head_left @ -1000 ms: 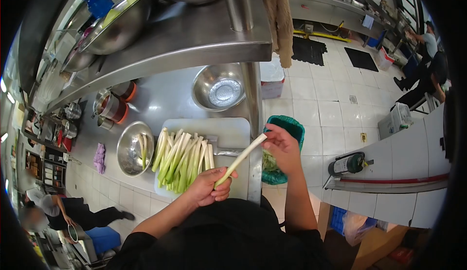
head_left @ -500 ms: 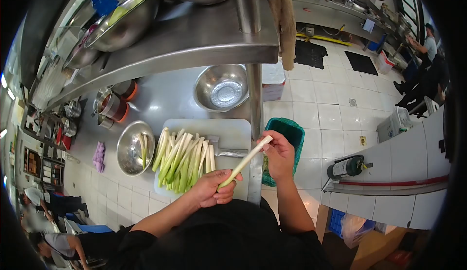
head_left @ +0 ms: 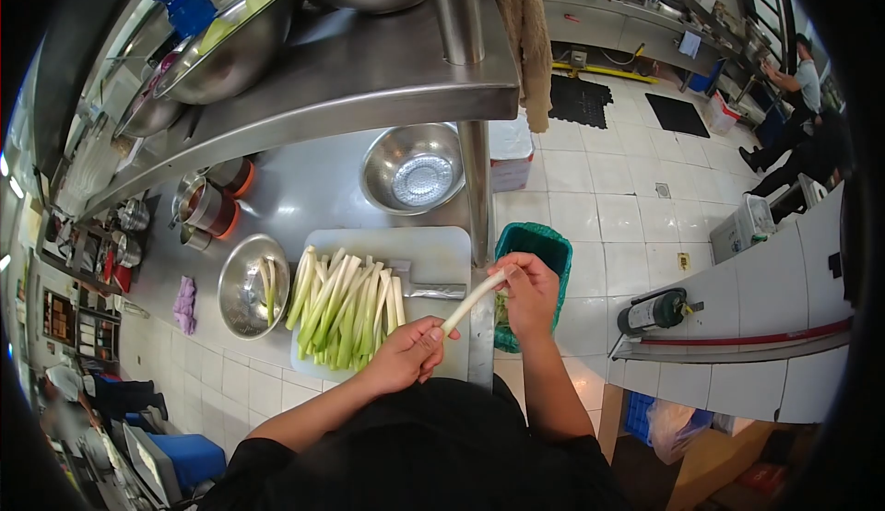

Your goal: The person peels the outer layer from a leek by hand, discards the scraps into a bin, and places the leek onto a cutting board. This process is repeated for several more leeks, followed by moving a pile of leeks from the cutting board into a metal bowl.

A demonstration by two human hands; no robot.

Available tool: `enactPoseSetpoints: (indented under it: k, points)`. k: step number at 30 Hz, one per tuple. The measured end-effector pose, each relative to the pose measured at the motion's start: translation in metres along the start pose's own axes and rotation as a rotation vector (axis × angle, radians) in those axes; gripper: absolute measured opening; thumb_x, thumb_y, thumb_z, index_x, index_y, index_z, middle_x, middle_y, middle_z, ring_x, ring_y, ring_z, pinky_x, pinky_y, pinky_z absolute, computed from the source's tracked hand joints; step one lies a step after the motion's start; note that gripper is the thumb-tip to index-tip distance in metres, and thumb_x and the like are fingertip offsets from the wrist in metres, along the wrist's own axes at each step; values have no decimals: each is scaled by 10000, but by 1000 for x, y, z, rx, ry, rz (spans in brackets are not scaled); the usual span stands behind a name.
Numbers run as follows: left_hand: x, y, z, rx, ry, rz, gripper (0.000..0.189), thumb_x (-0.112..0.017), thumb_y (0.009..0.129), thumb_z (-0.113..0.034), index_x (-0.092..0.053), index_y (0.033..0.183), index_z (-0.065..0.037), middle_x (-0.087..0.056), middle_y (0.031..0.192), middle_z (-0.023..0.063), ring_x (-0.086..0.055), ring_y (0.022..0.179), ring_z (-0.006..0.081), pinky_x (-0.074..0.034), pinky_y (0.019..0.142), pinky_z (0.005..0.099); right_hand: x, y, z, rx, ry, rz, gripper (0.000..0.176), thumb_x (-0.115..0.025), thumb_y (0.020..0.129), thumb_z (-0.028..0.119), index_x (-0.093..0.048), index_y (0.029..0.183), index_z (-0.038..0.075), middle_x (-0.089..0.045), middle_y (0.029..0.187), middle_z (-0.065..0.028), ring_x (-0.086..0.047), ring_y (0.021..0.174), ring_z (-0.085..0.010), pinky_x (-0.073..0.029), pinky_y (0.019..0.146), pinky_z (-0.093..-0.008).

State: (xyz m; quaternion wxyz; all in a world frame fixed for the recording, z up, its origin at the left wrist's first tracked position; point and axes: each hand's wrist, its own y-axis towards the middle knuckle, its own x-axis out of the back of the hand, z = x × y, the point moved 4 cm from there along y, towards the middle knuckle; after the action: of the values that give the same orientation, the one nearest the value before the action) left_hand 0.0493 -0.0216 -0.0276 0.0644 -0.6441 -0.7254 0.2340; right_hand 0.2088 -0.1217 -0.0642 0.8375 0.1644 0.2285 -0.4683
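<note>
A pale leek stalk (head_left: 474,303) runs slantwise between my two hands, bending slightly. Its lower end is in my left hand (head_left: 407,354), fingers closed round it. Near the upper end, my right hand (head_left: 527,295) pinches the stalk above the edge of a green-lined bin (head_left: 564,253). Several leeks with white tops and green lower ends (head_left: 346,308) lie side by side on a white cutting board (head_left: 442,246). Beside them rests a cleaver (head_left: 437,291), its blade partly under the leeks. A steel bowl (head_left: 241,301) left of the board holds a few short pieces.
An empty-looking steel bowl (head_left: 413,168) stands behind the board. Above the table is a steel shelf (head_left: 369,78) with a post (head_left: 477,188) at its right end. Containers of dark liquid (head_left: 212,211) and a purple cloth (head_left: 185,305) are at the left. People (head_left: 802,96) stand far right.
My left hand has slid slightly toward the stalk's lower end, whose green tip no longer shows. The stalk now bends more. The view has shifted slightly, and one person at lower left is out of sight.
</note>
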Motion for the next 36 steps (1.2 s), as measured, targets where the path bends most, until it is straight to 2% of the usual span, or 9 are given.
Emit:
enactPoseSetpoints:
  k: [2,6,11,15,21,23,27,29,36]
  points:
    - [2,-1,-5,-72,162,-52,288,-330,980,-255,-501,1056,-36,-362,571,-17,-330,460,69,-341,446,211,1,2,5,3,-2,31,128,-486,860,9,-563,951,-36,-623,866,-143,-577,733,-140,-469,675,-239]
    - [9,0,-5,-62,89,-86,286,-335,979,-243,-505,1061,-28,-360,564,-20,-328,456,67,-331,442,205,-7,-1,17,54,-23,104,177,-489,840,-24,-554,1003,-49,-627,932,-180,-604,811,-176,-493,732,-269]
    - [6,-3,-5,10,-82,-19,283,-349,976,-242,-512,1065,-29,-357,567,-23,-328,460,60,-331,444,207,-1,-1,14,65,-4,128,201,-480,815,-52,-549,1004,-51,-625,934,-182,-603,832,-180,-491,727,-270]
    - [4,-4,-6,-4,35,-57,266,-367,972,-226,-515,1062,-24,-369,581,-25,-327,475,61,-323,456,206,0,0,12,58,-1,113,162,-485,808,-43,-555,954,-47,-622,913,-173,-600,819,-182,-486,709,-270]
    - [7,-5,-13,-271,524,-226,215,-468,933,-183,-529,1064,-23,-464,620,25,-422,548,99,-369,508,247,-1,-1,8,52,120,46,127,-482,804,-41,-559,905,-33,-617,860,-153,-603,771,-201,-482,676,-270]
    - [5,-7,-18,-277,666,-271,214,-504,910,-175,-534,1065,-29,-516,668,78,-498,591,155,-410,547,284,5,1,1,38,164,54,114,-490,808,-35,-560,898,-30,-616,858,-153,-604,772,-204,-483,667,-269]
    - [8,-6,-22,-368,763,-317,212,-526,886,-147,-541,1061,-29,-542,713,115,-533,609,230,-426,560,313,8,0,1,-10,197,79,86,-527,816,-9,-567,891,-22,-620,850,-158,-613,760,-214,-498,643,-280]
    - [10,-7,-25,-566,873,-388,215,-557,849,-127,-568,1043,-36,-547,717,116,-530,625,287,-433,570,356,10,1,7,-45,206,122,85,-539,814,-6,-573,889,-26,-624,840,-164,-616,739,-215,-505,634,-288]
    - [17,-11,-36,-707,1070,-440,223,-625,762,-77,-644,982,-52,-542,704,89,-493,640,259,-408,595,343,18,0,10,-219,77,286,96,-575,804,-8,-599,875,-67,-639,794,-181,-624,681,-217,-524,615,-302]
